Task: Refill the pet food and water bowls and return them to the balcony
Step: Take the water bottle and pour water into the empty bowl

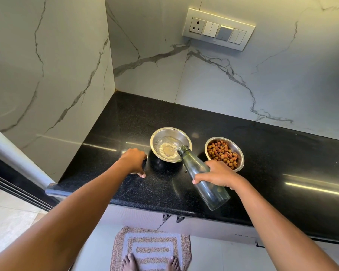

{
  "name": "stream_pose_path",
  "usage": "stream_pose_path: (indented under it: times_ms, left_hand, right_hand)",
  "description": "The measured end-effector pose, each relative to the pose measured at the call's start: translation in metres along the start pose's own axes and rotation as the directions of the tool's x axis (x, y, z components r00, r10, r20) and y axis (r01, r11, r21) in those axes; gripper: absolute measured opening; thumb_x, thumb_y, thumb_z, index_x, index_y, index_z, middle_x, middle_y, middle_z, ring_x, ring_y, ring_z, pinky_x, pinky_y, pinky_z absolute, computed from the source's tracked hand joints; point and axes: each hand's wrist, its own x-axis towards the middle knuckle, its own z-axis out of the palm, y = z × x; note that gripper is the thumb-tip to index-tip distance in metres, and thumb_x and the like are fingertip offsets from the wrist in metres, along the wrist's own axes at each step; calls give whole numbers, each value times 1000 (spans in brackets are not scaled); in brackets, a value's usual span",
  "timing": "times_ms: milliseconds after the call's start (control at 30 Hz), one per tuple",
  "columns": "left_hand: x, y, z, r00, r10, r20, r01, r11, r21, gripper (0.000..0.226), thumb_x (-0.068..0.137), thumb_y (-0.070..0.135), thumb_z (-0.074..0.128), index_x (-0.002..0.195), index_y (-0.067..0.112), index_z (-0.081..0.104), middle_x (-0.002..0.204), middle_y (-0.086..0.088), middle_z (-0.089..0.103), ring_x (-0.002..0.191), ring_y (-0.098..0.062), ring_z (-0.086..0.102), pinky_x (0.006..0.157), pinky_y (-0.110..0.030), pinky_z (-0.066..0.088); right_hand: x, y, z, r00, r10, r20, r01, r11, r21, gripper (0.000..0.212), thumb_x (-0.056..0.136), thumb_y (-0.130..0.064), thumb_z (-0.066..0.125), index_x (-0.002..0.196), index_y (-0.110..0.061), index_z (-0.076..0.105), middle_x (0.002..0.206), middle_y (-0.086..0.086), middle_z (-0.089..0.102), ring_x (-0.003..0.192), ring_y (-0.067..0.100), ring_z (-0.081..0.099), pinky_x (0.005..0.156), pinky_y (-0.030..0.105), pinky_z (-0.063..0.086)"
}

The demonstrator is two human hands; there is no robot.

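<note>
R hand point(216, 176) fingers wrapped the glass bottle point(202, 178), its long axis tilted far-left, mouth over the water bowl point(170, 144) on desk. L hand point(134, 160) fingers curled, just left of bowl.

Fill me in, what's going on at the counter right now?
A person's right hand tips a clear bottle so water runs into the left steel bowl on the black counter. The left hand rests on the counter beside that bowl. The right bowl already holds kibble. Both bowls are still on the counter.
</note>
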Motion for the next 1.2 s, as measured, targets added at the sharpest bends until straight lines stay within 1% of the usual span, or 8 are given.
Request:
stream_pose_path:
  times_ms: [167, 300, 500, 667, 767, 933, 1067, 1200]
  left_hand:
    - [-1, 0, 0, 1000, 1, -3, -1, 1000, 2, 69, 64, 54, 88, 121, 19, 68, 109, -4, 74, 103, -25, 68, 87, -37, 56]
    - [-2, -1, 1, 1000, 3, -11, -3, 1000, -5, 69, 64, 54, 88, 121, 19, 68, 109, -3, 74, 103, -24, 67, 87, -36, 56]
    - [-2, -1, 2, 1000, 11, -9, -11, 1000, -13, 70, 65, 54, 88, 122, 20, 67, 112, -3, 74, 105, -24, 67, 89, -36, 55]
    - [-1, -2, 0, 1000, 5, -4, -5, 1000, -9, 71, 63, 55, 88, 121, 19, 68, 110, -4, 74, 105, -25, 67, 89, -37, 56]
    - [-1, -1, 1, 1000, 8, -4, -8, 1000, -3, 72, 63, 55, 88, 121, 19, 68, 110, -4, 74, 104, -25, 67, 89, -37, 57]
    - [0, 0, 1, 1000, -5, 2, 5, 1000, -6, 72, 63, 54, 88, 122, 19, 67, 111, -4, 74, 106, -25, 67, 90, -37, 57]
    - [0, 0, 1, 1000, -10, 4, 10, 1000, -11, 72, 64, 54, 88, 123, 18, 67, 113, -5, 74, 107, -25, 67, 91, -37, 57]
    - [0, -1, 2, 1000, -15, 0, 15, 1000, -12, 73, 64, 54, 88, 124, 18, 66, 114, -5, 73, 108, -25, 67, 92, -38, 57]
  right_hand:
    - [-2, -4, -3, 1000, 6, 12, -6, 1000, 21, 58, 56, -64, 82, 95, -22, 70, 102, 6, 74, 93, 25, 72, 88, 45, 60]
    - [-3, -4, -6, 1000, 19, 5, -19, 999, 37, 59, 55, -62, 83, 95, -21, 71, 102, 7, 75, 93, 26, 73, 88, 45, 60]
    - [-3, -1, -9, 1000, 23, -5, -23, 999, 47, 42, 66, -54, 86, 89, -22, 72, 97, 5, 76, 88, 23, 73, 73, 33, 55]
    - [-6, -1, -11, 1000, 17, 1, -17, 998, 57, 37, 70, -50, 86, 88, -20, 72, 100, 10, 77, 93, 27, 74, 75, 34, 54]
    - [-6, 0, -11, 999, 27, 18, -28, 998, 55, 38, 71, -50, 86, 90, -21, 72, 101, 8, 75, 94, 26, 72, 78, 34, 54]
    - [-4, -2, -7, 999, 38, 35, -39, 999, 38, 58, 60, -60, 84, 98, -18, 74, 103, 7, 76, 96, 27, 74, 81, 37, 58]
    - [-3, -5, -6, 998, 33, 43, -35, 999, 34, 55, 63, -58, 84, 101, -21, 72, 102, 3, 76, 93, 23, 74, 86, 40, 61]
    - [0, -9, -5, 999, 21, 43, -23, 999, 35, 44, 70, -53, 85, 97, -22, 70, 99, 2, 74, 89, 20, 73, 76, 34, 57]
